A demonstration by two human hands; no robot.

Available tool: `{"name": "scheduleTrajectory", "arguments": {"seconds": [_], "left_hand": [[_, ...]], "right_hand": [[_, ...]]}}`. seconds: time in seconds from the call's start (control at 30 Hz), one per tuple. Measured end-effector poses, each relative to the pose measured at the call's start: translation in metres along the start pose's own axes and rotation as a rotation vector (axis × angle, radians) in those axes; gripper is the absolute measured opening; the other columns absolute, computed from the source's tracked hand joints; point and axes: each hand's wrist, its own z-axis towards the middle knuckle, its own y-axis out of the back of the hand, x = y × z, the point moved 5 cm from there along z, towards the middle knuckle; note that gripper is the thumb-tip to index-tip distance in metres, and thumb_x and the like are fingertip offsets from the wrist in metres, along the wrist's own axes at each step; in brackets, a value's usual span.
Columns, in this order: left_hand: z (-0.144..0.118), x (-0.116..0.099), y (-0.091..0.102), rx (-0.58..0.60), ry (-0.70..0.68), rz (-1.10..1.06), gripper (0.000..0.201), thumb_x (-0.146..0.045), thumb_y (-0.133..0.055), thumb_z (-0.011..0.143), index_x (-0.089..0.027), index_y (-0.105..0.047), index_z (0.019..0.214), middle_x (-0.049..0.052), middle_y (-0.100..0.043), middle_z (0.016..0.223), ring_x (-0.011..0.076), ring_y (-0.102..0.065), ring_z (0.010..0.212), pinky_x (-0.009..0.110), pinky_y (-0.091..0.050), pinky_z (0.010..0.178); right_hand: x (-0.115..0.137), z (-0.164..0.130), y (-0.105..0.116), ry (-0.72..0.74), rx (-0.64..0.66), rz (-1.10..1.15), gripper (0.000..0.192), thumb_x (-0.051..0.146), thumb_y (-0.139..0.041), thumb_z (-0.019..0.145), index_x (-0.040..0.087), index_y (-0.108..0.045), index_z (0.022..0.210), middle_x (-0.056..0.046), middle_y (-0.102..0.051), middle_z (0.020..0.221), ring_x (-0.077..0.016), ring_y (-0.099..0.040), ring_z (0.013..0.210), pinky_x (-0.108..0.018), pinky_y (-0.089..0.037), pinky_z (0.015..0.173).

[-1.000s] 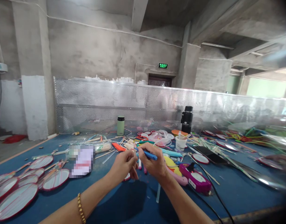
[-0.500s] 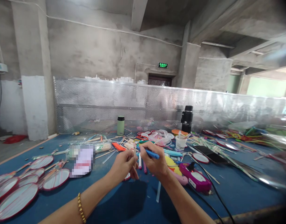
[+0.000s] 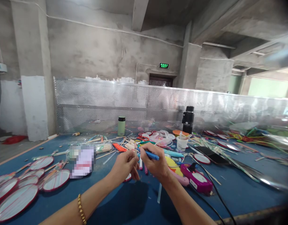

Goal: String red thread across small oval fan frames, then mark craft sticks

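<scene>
In the middle of the table my left hand (image 3: 124,164) is closed on a thin flat wooden stick (image 3: 135,148), held upright between thumb and fingers. Close beside it, my right hand (image 3: 155,157) grips a blue marker (image 3: 151,155) like a pen, its front end pointing left toward the stick. Whether the tip touches the stick I cannot tell. Below my left hand, part of a small round red-rimmed piece (image 3: 128,177) shows. Two capped markers, one of them pink (image 3: 146,168), lie between my hands.
Round red-rimmed fans (image 3: 56,180) overlap at the left. A purple device (image 3: 197,178) with black cables lies right of my right arm. Behind are a white cup (image 3: 182,143), a black flask (image 3: 188,120), a green bottle (image 3: 121,126) and a phone (image 3: 211,155). A perforated metal panel (image 3: 99,103) borders the table.
My right hand and the blue marker have shifted very slightly; my left hand keeps its place with the stick. Another person's hand at the far right edge is gone from view.
</scene>
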Motion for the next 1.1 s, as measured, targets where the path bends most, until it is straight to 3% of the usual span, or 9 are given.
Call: {"name": "scheduleTrajectory", "arguments": {"seconds": [1.1], "left_hand": [[0.0013, 0.0018, 0.0006, 0.0, 0.003, -0.005, 0.034, -0.05, -0.057, 0.08, -0.021, -0.044, 0.067, -0.003, -0.059, 0.053, 0.0185, -0.065, 0.041, 0.023, -0.044, 0.036]], "right_hand": [[0.0026, 0.0013, 0.0016, 0.0, -0.01, -0.018, 0.019, 0.017, -0.052, 0.087, 0.018, -0.059, 0.07, 0.0, -0.06, 0.064, -0.0105, -0.051, 0.057, -0.022, -0.041, 0.057]]}}
